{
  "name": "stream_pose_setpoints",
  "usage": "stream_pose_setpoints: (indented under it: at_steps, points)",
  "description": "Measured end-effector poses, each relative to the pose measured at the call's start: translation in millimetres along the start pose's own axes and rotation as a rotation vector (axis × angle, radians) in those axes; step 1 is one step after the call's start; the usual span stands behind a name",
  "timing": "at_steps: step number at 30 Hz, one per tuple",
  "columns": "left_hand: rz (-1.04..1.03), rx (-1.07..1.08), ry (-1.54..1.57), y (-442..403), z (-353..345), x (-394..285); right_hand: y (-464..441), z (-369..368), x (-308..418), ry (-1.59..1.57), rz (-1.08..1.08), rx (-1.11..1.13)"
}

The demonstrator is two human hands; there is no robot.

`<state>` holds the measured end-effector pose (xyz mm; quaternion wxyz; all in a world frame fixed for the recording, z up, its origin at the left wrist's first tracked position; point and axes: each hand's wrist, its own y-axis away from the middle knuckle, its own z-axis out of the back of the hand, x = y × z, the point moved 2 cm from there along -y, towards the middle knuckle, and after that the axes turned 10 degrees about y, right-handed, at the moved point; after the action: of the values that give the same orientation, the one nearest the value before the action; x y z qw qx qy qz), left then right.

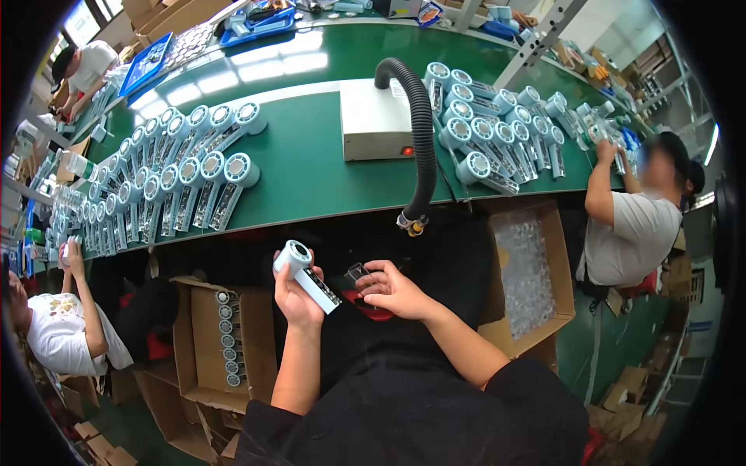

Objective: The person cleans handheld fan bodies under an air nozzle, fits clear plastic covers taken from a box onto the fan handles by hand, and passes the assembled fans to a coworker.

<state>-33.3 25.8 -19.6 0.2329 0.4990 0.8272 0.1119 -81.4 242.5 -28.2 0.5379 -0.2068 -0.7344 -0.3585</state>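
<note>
My left hand (298,299) is wrapped round a light-blue hair-dryer-shaped device (315,283). Its round head points up, and its handle slants down to the right with the inner circuit parts exposed. Just to the right, my right hand (396,291) pinches a small clear plastic piece (357,272) with dark-looking edges; its exact kind is hard to make out. The two hands are apart, above my dark-clothed lap. Above them, a black flexible hose (423,132) ends in a nozzle with yellow tips (412,225).
A white box unit (373,128) with a red switch stands on the green bench (303,175), between rows of similar devices (186,167). Cardboard boxes hold clear plastic pieces (528,272) and several devices (227,338). Co-workers sit at right (637,225) and left (66,322).
</note>
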Motion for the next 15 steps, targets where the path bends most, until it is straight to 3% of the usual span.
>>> stream_pose_setpoints:
  at_steps: [5, 10, 12, 14, 15]
  points:
    - [-0.292, -0.018, -0.034, -4.9, -22.2, -11.7, 2.9, -0.9, 15.3, 0.022, -0.039, 0.112]
    - [-0.381, 0.057, -0.076, 2.2, -32.0, -13.1, 7.6, -7.3, 11.5, -0.154, -0.169, 0.23]
    - [-0.402, 0.046, -0.067, 6.6, -37.3, -7.7, 4.8, -15.8, 11.4, -0.093, -0.125, 0.229]
    - [-0.468, 0.134, -0.111, 7.0, -28.3, 0.7, 3.7, -28.0, 12.6, -0.264, -0.128, 0.186]
    - [-0.51, 0.162, -0.128, 8.0, -28.7, 6.9, 1.9, -34.0, 6.6, -0.255, -0.084, 0.08]
